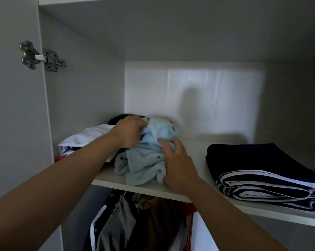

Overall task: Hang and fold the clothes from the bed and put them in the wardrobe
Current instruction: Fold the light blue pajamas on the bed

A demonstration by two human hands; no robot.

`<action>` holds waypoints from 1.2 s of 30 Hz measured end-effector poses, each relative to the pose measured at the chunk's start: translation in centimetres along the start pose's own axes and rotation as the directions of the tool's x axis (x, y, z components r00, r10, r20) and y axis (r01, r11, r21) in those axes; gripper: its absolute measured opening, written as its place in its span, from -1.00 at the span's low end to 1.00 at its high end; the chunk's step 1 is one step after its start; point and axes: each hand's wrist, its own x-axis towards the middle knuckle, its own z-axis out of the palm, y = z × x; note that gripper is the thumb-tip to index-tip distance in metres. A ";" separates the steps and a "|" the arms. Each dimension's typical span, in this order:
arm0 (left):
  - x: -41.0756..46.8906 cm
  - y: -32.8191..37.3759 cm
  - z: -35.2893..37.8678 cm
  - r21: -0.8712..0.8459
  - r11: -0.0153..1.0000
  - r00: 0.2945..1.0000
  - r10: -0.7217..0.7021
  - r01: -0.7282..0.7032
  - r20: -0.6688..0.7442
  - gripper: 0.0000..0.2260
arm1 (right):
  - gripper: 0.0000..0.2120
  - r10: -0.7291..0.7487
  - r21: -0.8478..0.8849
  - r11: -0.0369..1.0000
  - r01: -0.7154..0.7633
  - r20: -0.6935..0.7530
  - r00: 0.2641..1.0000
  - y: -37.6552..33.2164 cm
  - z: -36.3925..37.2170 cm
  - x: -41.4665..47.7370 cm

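Head view looks into the open wardrobe, its door [14, 105] swung out at far left on a metal hinge [42, 56]. On the shelf [194, 147], a loose white pile [88, 136] sits against the left wall, with something dark behind it. Next comes the left hand [128, 132], its fingers curled into the upper left of the light blue garment [146, 156]. That garment lies bunched and rumpled on the shelf near the front lip. The right hand [178, 165] grips its right side, with thumb and fingers bent over the cloth. Further right, past a bare strip of shelf, a navy folded stack [261, 176] lies neatly by the right wall. Under the shelf, hanging clothes [144, 223] fill the rail.

The task looks well along: some pieces are hung and some are folded and stored. The blue garment, though, is crumpled rather than folded, so it probably needs tidying. The bed is out of view, so what remains there cannot be told.

For room, the white pile touches the blue garment on its left, and the garment's lower edge lies close to the shelf lip. The bare gap toward the navy stack and the tall space above give the freest movement.
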 end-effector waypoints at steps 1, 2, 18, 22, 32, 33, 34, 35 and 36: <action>0.4 0.2 -0.2 -0.176 0.984 1.000 0.012 -0.011 0.002 -0.59 | -0.11 0.016 -0.005 1.000 -0.016 -0.043 0.999 0.0 -0.1 -0.3; 0.7 0.5 -0.3 -0.299 0.954 0.999 0.006 0.008 0.046 -0.40 | -0.16 0.027 -0.016 0.999 -0.028 -0.100 0.995 0.0 -0.1 -0.6; 2.1 3.6 0.5 -0.130 0.990 0.940 -0.004 0.051 0.340 0.01 | -0.68 -0.194 0.116 0.977 0.178 0.144 0.970 0.5 0.3 -1.6; 1.7 4.1 1.3 -0.157 0.986 0.906 0.016 0.055 0.423 0.24 | -0.74 -0.156 0.035 0.988 0.152 0.221 0.963 0.5 0.8 -1.0; 2.2 2.7 3.3 -0.063 0.994 0.979 -0.081 0.094 0.189 -0.08 | -0.33 -0.128 -0.035 0.990 0.136 0.188 0.974 0.7 1.6 -0.8; 2.6 2.6 3.3 -0.043 0.993 0.983 -0.105 0.113 0.150 -0.23 | -0.28 -0.110 -0.062 0.990 0.126 0.212 0.971 0.7 1.6 -0.7; 2.9 2.6 3.1 -0.010 0.992 0.986 -0.122 0.124 0.112 -0.38 | -0.29 -0.092 -0.098 0.988 0.117 0.230 0.969 0.6 1.7 -0.6; 3.3 2.5 2.8 0.021 0.992 0.989 -0.126 0.125 0.072 -0.52 | -0.34 -0.076 -0.127 0.986 0.108 0.236 0.969 0.5 1.7 -0.5; 3.5 2.5 2.6 0.018 0.991 0.990 -0.134 0.134 0.032 -0.62 | -0.40 -0.064 -0.133 0.986 0.097 0.235 0.970 0.3 1.6 -0.3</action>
